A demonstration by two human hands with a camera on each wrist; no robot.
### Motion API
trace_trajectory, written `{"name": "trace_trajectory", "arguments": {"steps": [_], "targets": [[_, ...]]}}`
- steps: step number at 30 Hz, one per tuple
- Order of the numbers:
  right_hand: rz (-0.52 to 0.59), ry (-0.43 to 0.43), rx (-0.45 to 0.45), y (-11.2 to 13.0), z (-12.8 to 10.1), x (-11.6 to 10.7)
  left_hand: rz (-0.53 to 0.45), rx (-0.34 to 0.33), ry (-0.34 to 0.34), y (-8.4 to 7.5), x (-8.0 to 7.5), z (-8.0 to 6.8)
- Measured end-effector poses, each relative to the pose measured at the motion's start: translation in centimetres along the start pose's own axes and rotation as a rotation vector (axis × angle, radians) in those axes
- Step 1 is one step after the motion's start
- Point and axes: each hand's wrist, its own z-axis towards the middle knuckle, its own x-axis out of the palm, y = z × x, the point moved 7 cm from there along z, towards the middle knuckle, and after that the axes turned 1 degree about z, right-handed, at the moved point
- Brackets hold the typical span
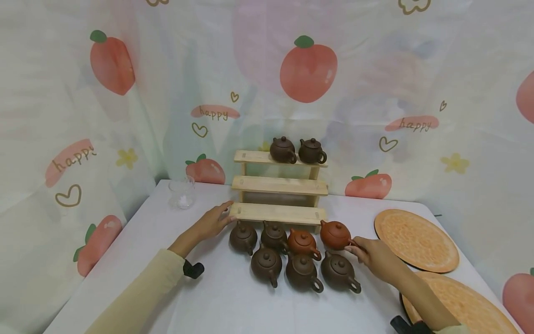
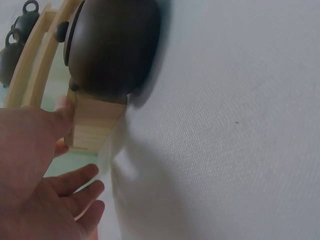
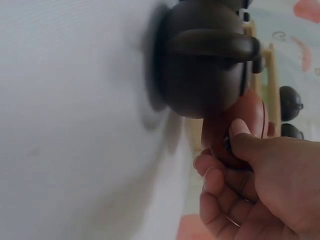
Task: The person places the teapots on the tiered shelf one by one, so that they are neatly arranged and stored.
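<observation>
Pinching the handle of the red-brown teapot [image 1: 335, 234] at the foot of the wooden stepped shelf [image 1: 278, 213], the right hand [image 1: 375, 258] has its fingers [image 3: 220, 172] curled on it, close among six other teapots on the counter [image 1: 233, 297]. A careless lift could knock the dark teapot [image 1: 340, 272] just beside it, or loosen the lid. The left hand [image 1: 212, 221] rests, fingers straight, against the shelf's lowest step

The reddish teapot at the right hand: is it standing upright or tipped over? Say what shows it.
Upright. The reddish teapot sits on the table with its lid and knob on top, while the right hand pinches its handle.
</observation>
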Motion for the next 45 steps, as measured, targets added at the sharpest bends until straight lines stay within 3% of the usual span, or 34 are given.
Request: {"name": "trace_trajectory", "arguments": {"steps": [7,19,33,37,45], "targets": [[0.015,0.024,-0.006,1.7,1.3,-1.4,-0.008,-0.009,0.003,0.1,-0.1,0.0],[0.031,-0.049,-0.076,5.7,5.8,-2.5,0.008,-0.007,-0.001,0.3,-0.1,0.0],[0.057,0.04,-0.148,10.8,12.8,-2.5,-0.008,0.005,-0.006,0.5,-0.1,0.2],[0.059,0.015,-0.162,12.1,14.6,-2.5,-0.016,0.013,-0.01,0.2,0.0,0.2],[0.07,0.027,-0.127,14.5,19.0,-2.7,-0.009,-0.008,0.0,0.2,0.1,0.3]]}}
